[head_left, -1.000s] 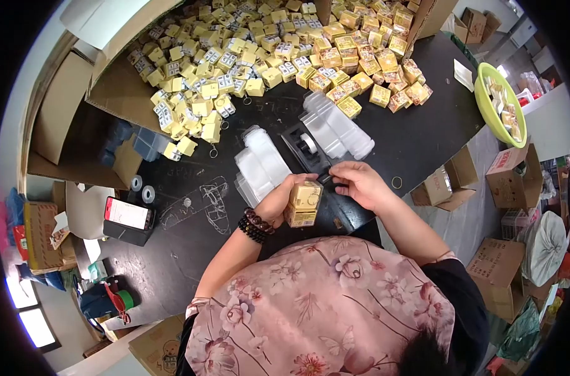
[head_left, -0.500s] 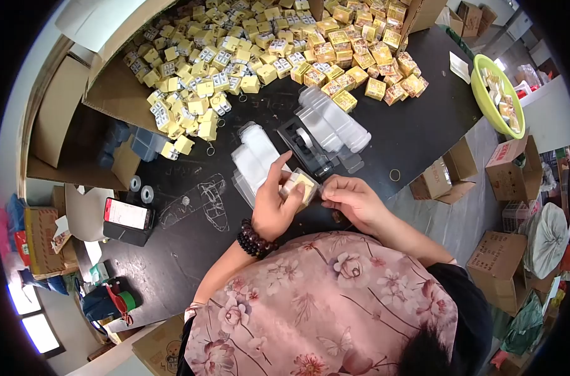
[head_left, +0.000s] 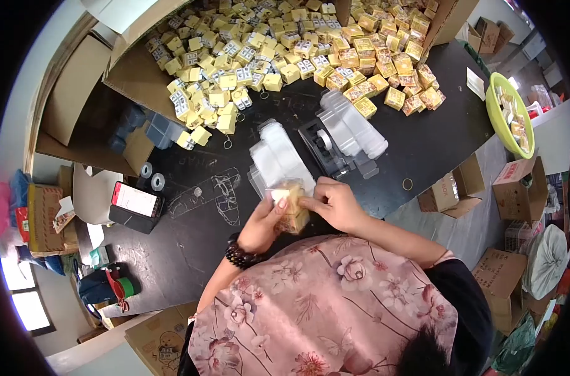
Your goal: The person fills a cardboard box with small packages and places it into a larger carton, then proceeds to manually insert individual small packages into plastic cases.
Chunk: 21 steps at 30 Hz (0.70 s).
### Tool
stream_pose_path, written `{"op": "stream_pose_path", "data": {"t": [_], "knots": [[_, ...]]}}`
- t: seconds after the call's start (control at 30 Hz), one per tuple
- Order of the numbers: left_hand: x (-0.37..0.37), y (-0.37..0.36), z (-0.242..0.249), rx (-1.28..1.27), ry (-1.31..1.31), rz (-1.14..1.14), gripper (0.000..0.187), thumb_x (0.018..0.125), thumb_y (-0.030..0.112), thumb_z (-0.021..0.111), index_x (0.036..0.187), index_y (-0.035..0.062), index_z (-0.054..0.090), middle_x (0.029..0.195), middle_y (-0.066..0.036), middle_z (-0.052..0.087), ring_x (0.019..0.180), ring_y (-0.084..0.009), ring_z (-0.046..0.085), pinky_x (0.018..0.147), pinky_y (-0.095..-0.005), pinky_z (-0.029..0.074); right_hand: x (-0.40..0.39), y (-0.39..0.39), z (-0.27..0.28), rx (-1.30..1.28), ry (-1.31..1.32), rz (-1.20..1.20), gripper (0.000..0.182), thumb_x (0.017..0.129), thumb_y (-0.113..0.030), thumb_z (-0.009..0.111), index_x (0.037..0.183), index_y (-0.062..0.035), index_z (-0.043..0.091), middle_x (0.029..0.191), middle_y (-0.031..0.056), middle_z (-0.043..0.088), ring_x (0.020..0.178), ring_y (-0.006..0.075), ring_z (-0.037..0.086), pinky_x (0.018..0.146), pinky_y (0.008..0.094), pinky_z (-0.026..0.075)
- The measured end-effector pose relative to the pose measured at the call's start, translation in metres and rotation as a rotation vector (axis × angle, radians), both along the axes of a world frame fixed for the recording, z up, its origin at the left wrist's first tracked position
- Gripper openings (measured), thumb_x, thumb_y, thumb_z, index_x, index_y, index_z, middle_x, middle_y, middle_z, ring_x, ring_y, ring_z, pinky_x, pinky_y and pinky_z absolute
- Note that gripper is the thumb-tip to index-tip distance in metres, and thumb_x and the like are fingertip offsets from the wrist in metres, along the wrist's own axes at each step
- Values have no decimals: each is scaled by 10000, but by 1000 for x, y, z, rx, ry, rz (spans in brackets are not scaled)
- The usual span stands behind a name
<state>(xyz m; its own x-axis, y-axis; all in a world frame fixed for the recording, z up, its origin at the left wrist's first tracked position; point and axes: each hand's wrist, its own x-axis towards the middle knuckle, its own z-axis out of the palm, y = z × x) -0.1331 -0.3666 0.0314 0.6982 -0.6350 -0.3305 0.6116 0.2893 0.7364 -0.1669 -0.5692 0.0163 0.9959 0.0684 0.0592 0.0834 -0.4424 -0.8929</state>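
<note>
A small clear plastic box (head_left: 292, 212) with yellow contents is held low over the black table. The fingers and thumb of my left hand (head_left: 263, 225) are closed around its left side. At its right edge, the curled fingers of my right hand (head_left: 340, 207) press against the box; their tips are partly hidden. Just beyond my hands lies a stack of clear plastic packaging (head_left: 279, 153). Beside that stack stands a black tape dispenser (head_left: 316, 150) with a pale roll, and a second stack of clear packaging (head_left: 354, 128) lies to its right.
Many yellow cubes (head_left: 219, 99) spill from a large cardboard box (head_left: 134, 81), alongside printed yellow boxes (head_left: 395, 98). A phone (head_left: 134, 202) and tape rolls (head_left: 158, 182) are on the left. A green basket (head_left: 493, 113) stands at the right; cartons (head_left: 511, 188) sit beyond the table edge.
The plastic box has come closer to my body and turned, showing more of its yellow contents. My left hand has lowered with it; my right fingers have shifted to its upper right edge.
</note>
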Motion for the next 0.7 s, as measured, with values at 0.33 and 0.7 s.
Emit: {"op": "stream_pose_path", "data": {"t": [0.33, 0.7], "knots": [[66, 129, -57, 2087, -757, 258, 793, 871, 467, 632, 1446, 9, 335, 1392, -263, 402, 1273, -458, 364, 1010, -524, 380, 94, 44, -29, -620, -46, -21, 648, 860, -140, 658, 1334, 174, 347, 1181, 290, 499, 1075, 360, 549, 900, 366, 491], [75, 6, -53, 1212, -1398, 137, 590, 829, 226, 717, 1298, -62, 503, 1265, -218, 485, 1150, -384, 457, 1001, -431, 387, 83, 35, -37, -623, -258, -135, 589, 792, -7, 602, 1307, 171, 378, 1102, 228, 480, 1038, 363, 503, 891, 354, 461]]}}
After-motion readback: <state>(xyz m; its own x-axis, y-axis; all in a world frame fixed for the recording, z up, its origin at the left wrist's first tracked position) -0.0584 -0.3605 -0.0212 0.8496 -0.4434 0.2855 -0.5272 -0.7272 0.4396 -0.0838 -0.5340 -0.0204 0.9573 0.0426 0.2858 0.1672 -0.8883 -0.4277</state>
